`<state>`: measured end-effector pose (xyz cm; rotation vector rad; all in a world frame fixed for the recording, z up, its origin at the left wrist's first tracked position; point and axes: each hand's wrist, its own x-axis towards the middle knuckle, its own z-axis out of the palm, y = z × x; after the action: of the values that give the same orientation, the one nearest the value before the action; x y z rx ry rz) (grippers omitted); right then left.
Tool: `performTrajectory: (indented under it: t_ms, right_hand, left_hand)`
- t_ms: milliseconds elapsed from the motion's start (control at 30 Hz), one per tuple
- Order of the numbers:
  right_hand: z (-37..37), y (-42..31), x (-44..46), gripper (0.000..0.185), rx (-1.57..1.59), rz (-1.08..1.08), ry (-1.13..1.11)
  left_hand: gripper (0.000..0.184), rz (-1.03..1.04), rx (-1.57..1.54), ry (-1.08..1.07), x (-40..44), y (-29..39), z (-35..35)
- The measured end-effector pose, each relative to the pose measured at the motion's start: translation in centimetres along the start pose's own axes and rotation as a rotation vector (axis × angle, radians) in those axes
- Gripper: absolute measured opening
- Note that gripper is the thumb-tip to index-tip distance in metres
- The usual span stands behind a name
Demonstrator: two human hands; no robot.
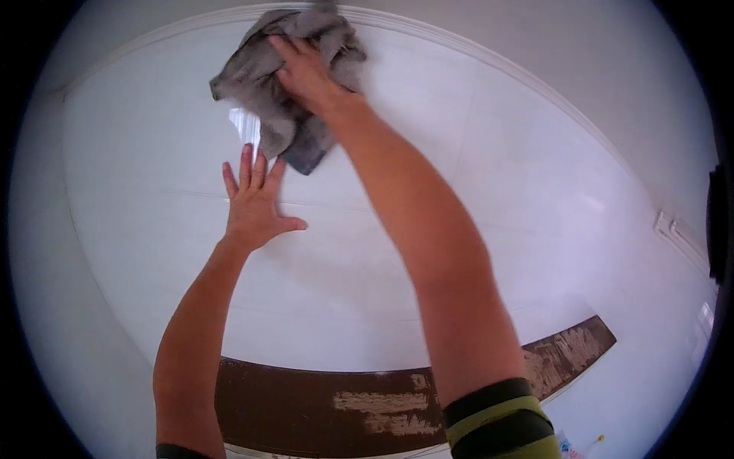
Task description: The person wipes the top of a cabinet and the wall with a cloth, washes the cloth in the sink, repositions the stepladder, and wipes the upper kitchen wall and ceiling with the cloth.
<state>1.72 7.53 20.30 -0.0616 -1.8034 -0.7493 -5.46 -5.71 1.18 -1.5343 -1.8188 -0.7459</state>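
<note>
A crumpled grey cloth lies against the upper part of a glossy white panel. My right hand presses on the cloth from above, its palm over the folds and some fingers spread. Below and to the left, my left hand rests flat on the white surface with its fingers stretched apart, holding nothing. Its fingertips are close to the cloth's lower edge and a bright reflection.
A dark brown board with worn, scraped patches runs along the bottom. White moulding borders the panel's top edge. At the right are a white fitting and a dark object. Small coloured items sit at the lower right.
</note>
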Motion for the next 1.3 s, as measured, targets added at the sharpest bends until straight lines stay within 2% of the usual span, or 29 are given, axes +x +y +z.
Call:
performTrajectory:
  t_ms: [33, 67, 100, 133, 167, 200, 233, 267, 333, 400, 467, 533, 567, 633, 667, 700, 733, 800, 833, 867, 933, 967, 1033, 1067, 1133, 1200, 1233, 1267, 1300]
  right_hand:
    - [-1.1, 1.6, -1.1, 0.049, 0.419, 0.22, -0.23]
    - [-7.4, 0.6, -2.9, 0.057, 0.637, 0.426, -0.21]
    - [-13.6, -2.4, -4.9, 0.066, 0.632, 0.726, -0.231]
    - [-12.9, 3.8, -6.7, 0.073, 0.734, 0.918, -0.277]
    - [-14.9, 5.4, -8.3, 0.075, 0.472, 0.975, -0.178]
    - [-14.7, 7.1, -10.4, 0.08, -0.038, 1.01, -0.049]
    - [-15.6, 12.1, -11.6, 0.075, -0.468, 0.868, 0.085]
    - [-16.9, 14.6, -11.4, 0.069, -0.719, 0.796, 0.173]
    - [-18.1, 14.5, -10.6, 0.058, -0.928, 0.8, 0.138]
    - [-16.1, 10.7, -7.7, 0.047, -0.992, 0.751, -0.061]
    - [-12.0, 6.5, -4.6, 0.037, -1.048, 0.595, -0.208]
    - [-6.4, 2.9, -2.0, 0.028, -1.052, 0.331, -0.159]
    - [-3.3, 1.5, -1.4, 0.025, -0.961, 0.178, -0.005]
    - [0.4, -3.3, -0.4, 0.041, -0.436, -0.08, 0.406]
    - [0.8, -6.1, 0.5, 0.048, -0.149, 0.007, 0.102]
    - [0.3, -8.2, 1.2, 0.055, 0.148, 0.089, -0.209]
    - [0.0, -8.6, 1.0, 0.055, 0.164, 0.094, -0.232]
    - [-1.1, -7.4, 1.7, 0.053, 0.125, 0.119, -0.569]
    - [-0.2, -5.0, 0.6, 0.051, 0.475, 0.293, -0.702]
    - [-1.8, -5.4, -0.4, 0.051, 0.477, 0.315, -0.713]
    - [-5.7, -7.3, -2.0, 0.053, 0.217, 0.222, -0.636]
    - [-5.4, -6.7, -3.2, 0.054, 0.089, 0.152, -0.528]
    - [-6.5, -6.3, -7.2, 0.053, 0.213, 0.214, -0.51]
    - [-6.9, -5.8, -9.4, 0.053, 0.315, 0.256, -0.488]
    - [-5.9, -3.1, -15.7, 0.057, 0.165, 0.154, -0.457]
    - [-10.0, -5.4, -18.3, 0.064, 0.272, 0.643, -0.413]
    - [-10.9, -3.9, -22.0, 0.067, 0.048, 0.462, -0.439]
    - [-12.3, -2.1, -26.0, 0.07, -0.169, 0.279, -0.461]
    - [-14.4, -1.2, -28.8, 0.072, 0.001, 0.462, -0.437]
  left_hand:
    - [0.132, -0.002, -0.027, -0.005, 0.0, 0.1, 0.2]
    - [0.132, -0.011, -0.051, -0.003, -0.2, 0.2, 0.0]
    - [0.134, 0.01, -0.037, 0.032, -0.3, 0.2, -0.2]
    - [0.134, -0.003, -0.035, 0.04, -0.3, 0.2, -0.3]
    - [0.135, 0.003, -0.043, 0.035, -0.4, 0.2, -0.3]
    - [0.135, 0.01, -0.047, 0.024, -0.5, 0.1, -0.3]
    - [0.135, 0.025, -0.036, 0.05, -0.4, 0.0, -0.2]
    - [0.135, 0.003, -0.026, 0.058, 0.0, 0.1, -0.5]
    - [0.135, 0.054, -0.067, 0.073, 0.0, 0.3, -1.2]
    - [0.134, 0.061, -0.091, 0.081, -0.4, 0.2, -1.4]
    - [0.128, 0.055, -0.083, 0.078, -0.3, -0.2, -0.8]
    - [0.126, 0.06, -0.07, 0.1, -0.4, -0.3, -0.7]
    - [0.125, 0.06, -0.05, 0.125, -0.4, 0.0, -0.6]
    - [0.115, -0.004, 0.04, 0.016, 0.0, 0.6, -1.0]
    - [0.107, -0.066, 0.135, -0.101, -0.1, 0.7, -0.9]
    - [0.099, -0.011, 0.073, -0.016, -0.3, 0.2, -0.5]
    - [0.099, -0.026, 0.065, -0.039, -0.4, 0.2, -0.5]
    - [0.098, -0.029, 0.013, -0.134, -0.4, 0.4, -1.2]
    - [0.088, 0.056, 0.187, 0.107, -0.7, -0.2, 0.6]
    - [0.075, 0.017, 0.008, -0.072, -0.4, -0.9, 0.0]
    - [0.051, -0.014, -0.205, -0.11, -1.4, -1.7, -2.2]
    - [0.051, -0.012, -0.195, -0.123, -1.9, -1.3, -4.8]
    - [0.031, -0.086, -0.445, -0.166, -3.5, -1.0, -7.5]
    - [0.031, -0.09, -0.435, -0.18, -4.7, -1.4, -7.0]
    - [0.026, -0.076, -0.482, -0.188, -9.0, -2.3, -5.0]
    - [0.022, 0.016, -0.454, -0.076, -16.0, -3.4, -4.3]
    - [0.028, 0.005, -0.477, -0.107, -20.1, -4.4, -4.4]
    - [0.028, -0.058, -0.436, -0.114, -25.1, -5.6, -4.2]
    - [0.027, -0.329, -0.476, -0.304, -30.3, -6.4, -5.1]
